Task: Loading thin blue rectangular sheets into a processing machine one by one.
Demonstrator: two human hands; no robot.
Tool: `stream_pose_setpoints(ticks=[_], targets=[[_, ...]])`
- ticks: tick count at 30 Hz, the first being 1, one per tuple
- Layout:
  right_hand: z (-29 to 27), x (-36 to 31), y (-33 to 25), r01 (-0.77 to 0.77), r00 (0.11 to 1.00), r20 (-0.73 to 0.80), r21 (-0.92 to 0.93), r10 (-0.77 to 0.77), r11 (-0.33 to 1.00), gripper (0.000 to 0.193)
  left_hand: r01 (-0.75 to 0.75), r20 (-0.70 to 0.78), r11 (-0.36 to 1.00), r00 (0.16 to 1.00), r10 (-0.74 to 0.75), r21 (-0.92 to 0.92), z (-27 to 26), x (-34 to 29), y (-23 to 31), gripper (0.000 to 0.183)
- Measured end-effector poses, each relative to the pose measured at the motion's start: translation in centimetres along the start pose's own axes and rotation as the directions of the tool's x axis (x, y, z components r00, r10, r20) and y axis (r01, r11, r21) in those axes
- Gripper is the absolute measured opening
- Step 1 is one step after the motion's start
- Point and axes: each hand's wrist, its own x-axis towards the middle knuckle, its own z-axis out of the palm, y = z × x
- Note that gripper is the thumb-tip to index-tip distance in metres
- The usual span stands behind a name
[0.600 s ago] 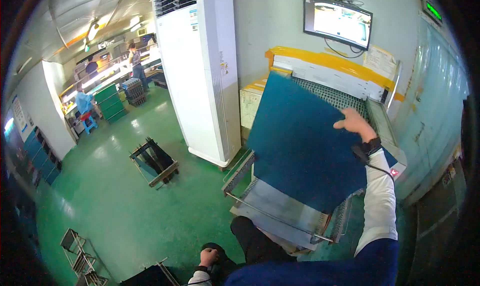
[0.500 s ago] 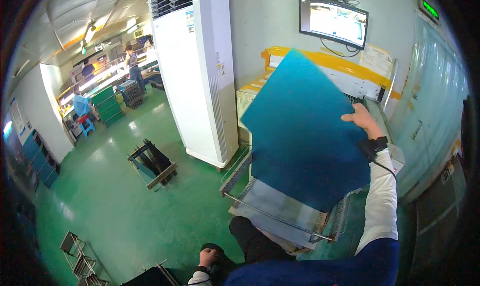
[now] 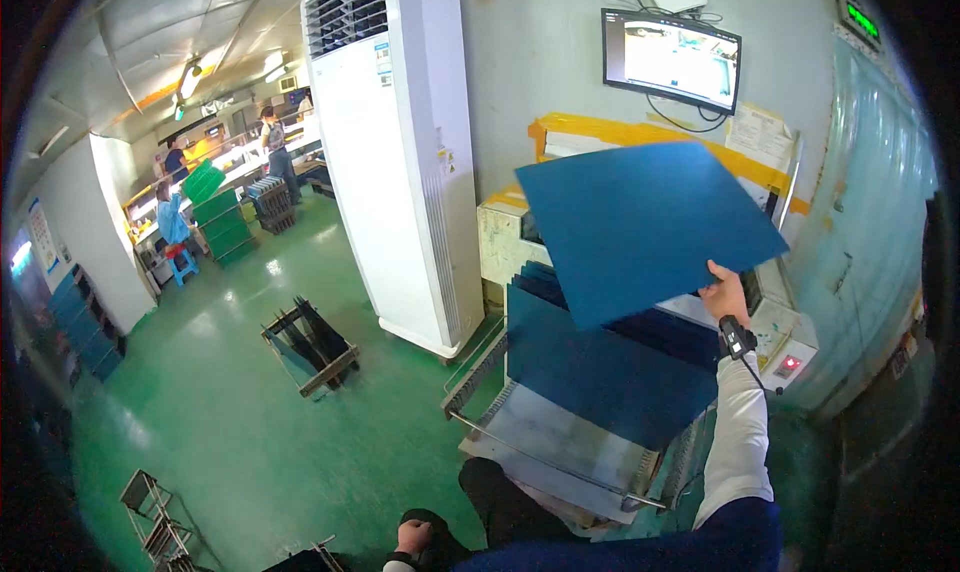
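Observation:
My right hand (image 3: pixel 724 294) grips a thin blue rectangular panel (image 3: pixel 645 227) by its lower right edge, thumb on the face towards me. The panel hangs tilted in the air above a metal slotted rack (image 3: pixel 560 428). In that rack a similar blue panel (image 3: pixel 600 372) leans, with several more dark panels (image 3: pixel 540 277) behind it, partly hidden by the held one. Low in view my left hand (image 3: pixel 413 537) rests by my knee, its fingers curled closed with nothing visible in them.
A tall white air conditioner (image 3: pixel 400 172) stands left of the rack. On the green floor sit a smaller rack with dark panels (image 3: pixel 310 347) and a metal frame (image 3: pixel 155 517). A wall screen (image 3: pixel 672 60) hangs ahead. Other people (image 3: pixel 172 217) are at a lit bench far left.
The held panel has tilted flatter and come away from the panel in the rack, uncovering it. My right hand is slightly lower. My left hand stays by my knee.

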Motion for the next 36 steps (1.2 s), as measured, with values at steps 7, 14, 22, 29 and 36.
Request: stream_pose_setpoints(ticks=[7, 14, 22, 29, 36], targets=[[-2.4, 2.6, 4.7, 0.161, 0.982, -0.11, 0.045, -0.156, 0.986, 0.011, 0.091, 0.059, 0.995, 0.994, -0.089, -0.028, -0.5, -1.9, 5.6, 0.025], [-1.9, 7.6, 10.9, 0.062, 0.99, -0.136, 0.178, -0.038, 0.982, 0.008, 0.047, 0.017, 0.988, 0.999, -0.05, 0.15, -2.5, -3.0, 6.7, 0.029], [-5.4, 11.0, 11.3, 0.113, 0.976, -0.206, 0.24, -0.063, 0.964, 0.016, 0.2, 0.155, 0.979, 0.969, -0.192, -0.041, -1.0, -2.6, 8.8, 0.025], [-1.3, 11.0, 11.4, 0.089, 0.978, -0.206, 0.243, -0.039, 0.966, 0.018, 0.134, 0.204, 0.991, 0.97, -0.13, -0.002, -2.1, -2.8, 9.0, 0.023], [-0.8, 11.8, 12.4, -0.03, 0.987, -0.14, 0.309, 0.076, 0.951, 0.018, 0.303, 0.24, 0.938, 0.936, -0.258, -0.171, -0.1, -0.2, 3.4, 0.017]])
